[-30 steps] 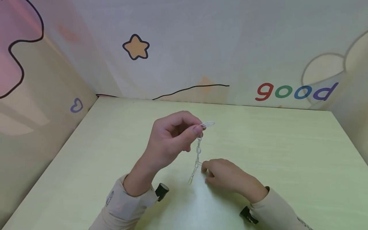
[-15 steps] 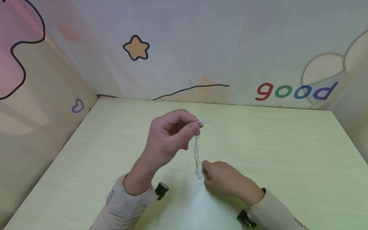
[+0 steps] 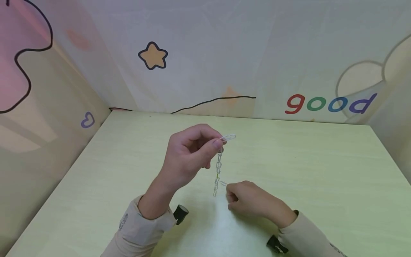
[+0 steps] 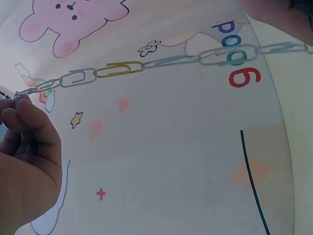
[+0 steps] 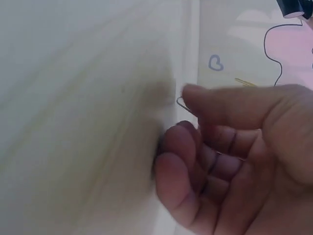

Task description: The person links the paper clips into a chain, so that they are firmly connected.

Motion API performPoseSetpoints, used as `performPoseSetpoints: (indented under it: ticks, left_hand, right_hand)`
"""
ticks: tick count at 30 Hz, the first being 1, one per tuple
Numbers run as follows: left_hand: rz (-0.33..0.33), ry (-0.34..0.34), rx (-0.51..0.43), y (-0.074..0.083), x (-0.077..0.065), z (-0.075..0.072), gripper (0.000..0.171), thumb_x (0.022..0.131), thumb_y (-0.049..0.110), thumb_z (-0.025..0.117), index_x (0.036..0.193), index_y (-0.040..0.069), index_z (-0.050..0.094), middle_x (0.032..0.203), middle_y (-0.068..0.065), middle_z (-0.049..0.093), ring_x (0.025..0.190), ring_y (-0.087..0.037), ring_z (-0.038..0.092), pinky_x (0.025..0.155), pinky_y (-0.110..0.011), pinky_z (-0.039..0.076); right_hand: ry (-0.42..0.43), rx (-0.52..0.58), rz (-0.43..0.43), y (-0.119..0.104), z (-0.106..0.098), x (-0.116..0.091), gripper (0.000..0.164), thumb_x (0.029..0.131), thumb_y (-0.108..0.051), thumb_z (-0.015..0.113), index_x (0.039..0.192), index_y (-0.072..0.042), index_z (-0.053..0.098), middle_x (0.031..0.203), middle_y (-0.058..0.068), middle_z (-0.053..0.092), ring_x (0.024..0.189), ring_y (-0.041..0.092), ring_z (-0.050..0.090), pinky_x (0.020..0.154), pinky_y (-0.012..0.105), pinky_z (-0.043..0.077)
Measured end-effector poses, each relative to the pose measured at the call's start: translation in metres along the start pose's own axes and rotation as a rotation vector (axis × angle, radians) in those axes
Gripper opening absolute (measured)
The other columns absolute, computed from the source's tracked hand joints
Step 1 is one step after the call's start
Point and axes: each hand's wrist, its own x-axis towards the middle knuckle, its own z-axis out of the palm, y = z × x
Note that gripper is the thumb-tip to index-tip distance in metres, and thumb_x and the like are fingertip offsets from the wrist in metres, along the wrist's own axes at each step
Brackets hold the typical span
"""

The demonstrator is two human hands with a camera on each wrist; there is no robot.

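In the head view my left hand [image 3: 196, 153] is raised over the table and pinches the top of a paper clip chain [image 3: 218, 166] between thumb and fingers. One white paper clip [image 3: 229, 137] sticks out past those fingertips. Below the hand the chain hangs freely, mostly whitish links with a yellow link [image 4: 117, 70] plain in the left wrist view. Lower and to the right, my right hand [image 3: 250, 198] pinches a whitish paper clip [image 3: 223, 183], its tip close beside the chain's lower part. The right wrist view shows only the looped end of this clip [image 5: 181, 103]; fingers hide the rest.
A pale wooden table [image 3: 305, 153] spreads under both hands. Behind it stands a printed backdrop [image 3: 205, 53] with a star and the word "good". Black cameras sit at the left cuff [image 3: 181, 214] and right cuff [image 3: 277, 244].
My left hand has shifted slightly left, still pinching the chain, which has swung about. The right hand has moved slightly down, with its clip's tip still near the chain.
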Motion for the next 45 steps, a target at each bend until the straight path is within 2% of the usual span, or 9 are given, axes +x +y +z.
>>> performPoseSetpoints:
  ticks: [6,9,15,19,22,27,33,36,45]
  left_hand:
    - [-0.002,-0.002,0.004,0.001,-0.001,0.002,0.01,0.093,0.001,0.061,0.09,-0.008,0.064,0.078,-0.005,0.061,0.05,-0.017,0.044,0.047,-0.029,0.042]
    - [-0.006,-0.004,0.006,0.001,0.0,0.002,0.01,0.094,0.001,0.061,0.09,-0.008,0.065,0.077,-0.007,0.061,0.05,-0.017,0.044,0.046,-0.029,0.042]
    - [-0.015,-0.013,0.019,0.0,-0.001,0.003,0.01,0.094,0.002,0.061,0.091,-0.007,0.065,0.078,-0.02,0.059,0.05,-0.017,0.044,0.047,-0.029,0.042]
    - [-0.023,-0.017,0.024,0.0,-0.001,0.004,0.01,0.094,0.003,0.061,0.091,-0.006,0.065,0.078,-0.024,0.057,0.051,-0.018,0.044,0.047,-0.029,0.041]
    - [-0.025,-0.016,0.026,0.0,0.0,0.004,0.01,0.094,0.003,0.061,0.091,-0.005,0.065,0.078,-0.023,0.057,0.051,-0.018,0.044,0.047,-0.029,0.042]
    - [-0.042,-0.013,0.038,-0.001,0.0,0.004,0.011,0.094,0.004,0.061,0.09,-0.005,0.065,0.077,-0.016,0.058,0.051,-0.018,0.044,0.047,-0.03,0.042]
    - [-0.087,-0.016,0.056,-0.003,0.0,0.007,0.012,0.095,0.006,0.062,0.091,-0.004,0.066,0.078,-0.009,0.059,0.052,-0.019,0.044,0.047,-0.03,0.042]
    - [-0.114,-0.018,0.067,-0.004,-0.001,0.009,0.011,0.095,0.007,0.062,0.091,-0.002,0.067,0.079,-0.008,0.06,0.052,-0.019,0.044,0.047,-0.03,0.042]
    - [-0.174,-0.022,0.086,-0.007,-0.001,0.014,0.012,0.095,0.011,0.063,0.089,0.002,0.069,0.079,-0.006,0.061,0.054,-0.02,0.046,0.048,-0.03,0.043]
  right_hand:
    - [0.07,0.036,-0.035,-0.002,-0.009,-0.002,0.026,0.091,0.0,0.068,0.076,-0.017,0.055,0.068,-0.011,0.048,0.065,0.005,0.045,0.061,0.026,0.04]
    - [0.107,0.096,-0.027,-0.005,-0.017,-0.004,0.022,0.095,-0.003,0.067,0.08,-0.016,0.057,0.068,-0.01,0.05,0.062,0.007,0.047,0.058,0.026,0.041]
    - [0.271,0.335,-0.018,-0.015,-0.034,-0.011,0.012,0.097,-0.003,0.064,0.09,-0.013,0.063,0.075,-0.001,0.061,0.068,0.016,0.061,0.061,0.031,0.052]
    - [0.378,0.525,-0.091,-0.021,-0.043,-0.017,0.008,0.096,0.0,0.065,0.092,-0.007,0.064,0.081,0.007,0.064,0.072,0.024,0.067,0.068,0.036,0.057]
    - [0.424,0.627,-0.164,-0.025,-0.049,-0.022,0.006,0.095,0.002,0.066,0.092,-0.002,0.063,0.081,0.012,0.064,0.071,0.026,0.068,0.07,0.038,0.059]
    - [0.437,0.742,-0.233,-0.03,-0.057,-0.028,0.005,0.094,0.005,0.066,0.093,0.0,0.064,0.085,0.016,0.066,0.072,0.026,0.07,0.072,0.04,0.06]
    - [0.398,0.86,-0.29,-0.033,-0.066,-0.036,0.008,0.094,0.009,0.063,0.095,0.002,0.064,0.093,0.014,0.066,0.074,0.023,0.07,0.075,0.041,0.059]
    - [0.389,0.901,-0.312,-0.033,-0.07,-0.039,0.011,0.095,0.011,0.06,0.096,0.001,0.065,0.094,0.013,0.066,0.074,0.022,0.07,0.075,0.041,0.06]
    - [0.411,0.976,-0.488,-0.035,-0.073,-0.044,0.025,0.095,0.017,0.053,0.102,-0.002,0.067,0.092,0.009,0.061,0.073,0.025,0.068,0.073,0.041,0.059]
